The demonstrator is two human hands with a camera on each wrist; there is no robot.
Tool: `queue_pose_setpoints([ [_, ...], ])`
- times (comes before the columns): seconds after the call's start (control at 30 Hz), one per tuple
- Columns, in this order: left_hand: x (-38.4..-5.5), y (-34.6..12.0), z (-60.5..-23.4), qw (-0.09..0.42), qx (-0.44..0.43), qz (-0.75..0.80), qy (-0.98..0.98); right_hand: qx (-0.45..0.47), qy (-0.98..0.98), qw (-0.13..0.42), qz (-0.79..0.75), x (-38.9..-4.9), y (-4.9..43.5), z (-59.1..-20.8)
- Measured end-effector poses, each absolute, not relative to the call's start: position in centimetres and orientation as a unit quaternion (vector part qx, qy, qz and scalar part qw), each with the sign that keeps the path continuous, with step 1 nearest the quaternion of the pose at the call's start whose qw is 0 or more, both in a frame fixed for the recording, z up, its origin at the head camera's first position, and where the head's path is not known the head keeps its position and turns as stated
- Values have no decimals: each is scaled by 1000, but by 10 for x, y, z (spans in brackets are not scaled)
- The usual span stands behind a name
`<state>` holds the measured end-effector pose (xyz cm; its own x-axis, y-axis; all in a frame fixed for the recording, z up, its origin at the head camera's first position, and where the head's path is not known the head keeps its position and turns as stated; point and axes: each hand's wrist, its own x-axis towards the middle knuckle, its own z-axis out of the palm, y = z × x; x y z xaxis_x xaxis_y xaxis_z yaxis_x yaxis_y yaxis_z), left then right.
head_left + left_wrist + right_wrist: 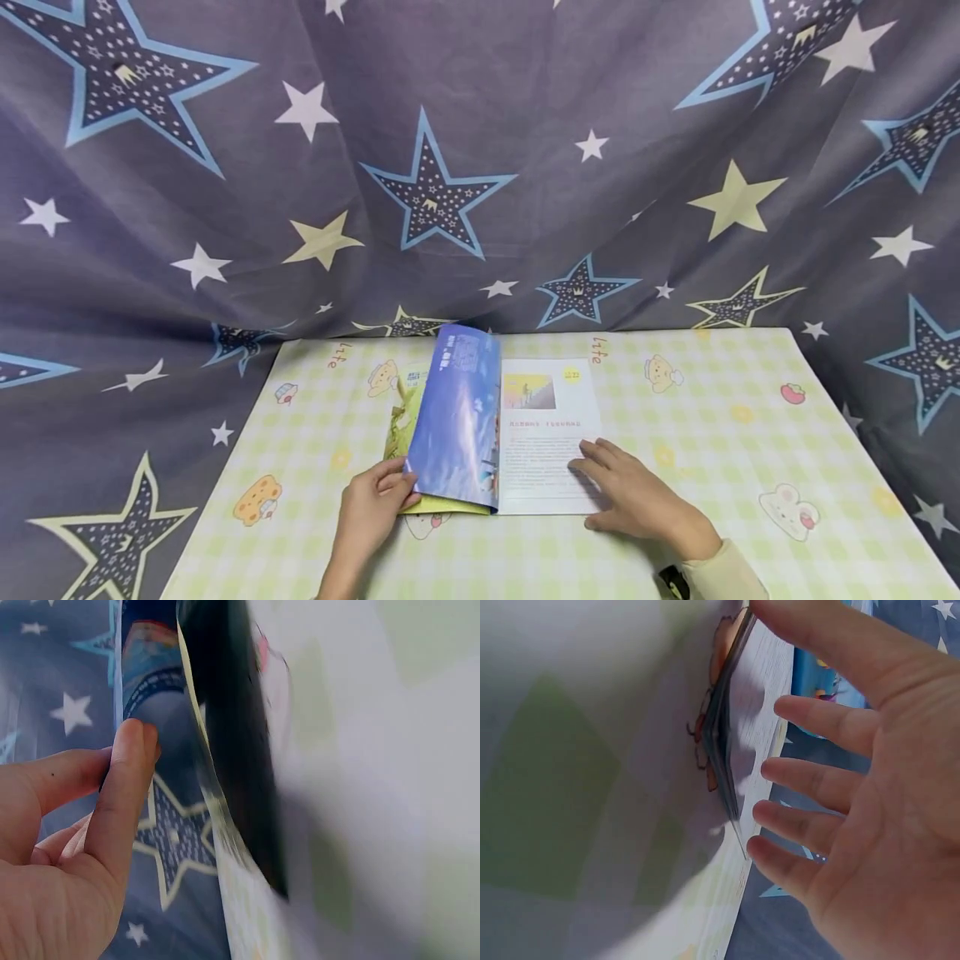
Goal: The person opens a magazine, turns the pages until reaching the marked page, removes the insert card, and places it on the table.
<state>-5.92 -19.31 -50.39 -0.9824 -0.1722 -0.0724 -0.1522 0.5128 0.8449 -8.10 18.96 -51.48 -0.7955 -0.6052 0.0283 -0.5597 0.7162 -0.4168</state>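
An open magazine (546,475) lies on the table, with a white text page on its right side. Its blue, sky-printed page (459,425) is lifted over to the left, covering most of a green page (405,421) beneath. My left hand (372,507) pinches the blue page near its lower left edge; the left wrist view shows that hand's thumb and fingers (135,761) at the page edge. My right hand (637,493) rests at the right edge of the text page, fingers spread. In the right wrist view its fingers (810,780) are extended, with the thumb at the magazine's edge.
A green-and-white checked tablecloth (720,433) with cartoon prints covers the table. Behind and beside it hangs a dark curtain (525,108) with stars, meeting the table's back edge just past the magazine. A dark band (675,582) sits by the right sleeve.
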Motion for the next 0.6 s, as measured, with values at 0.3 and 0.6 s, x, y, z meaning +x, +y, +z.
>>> queue_pose_setpoints([
  [0.3, -49, -218, -505, -11, 146, -483, -864, -311, 929, 72, -188, -80, 190, -517],
  [0.6, -46, -234, -507, -22, 162, -467, -869, -325, 929, 41, -172, -79, 194, -517],
])
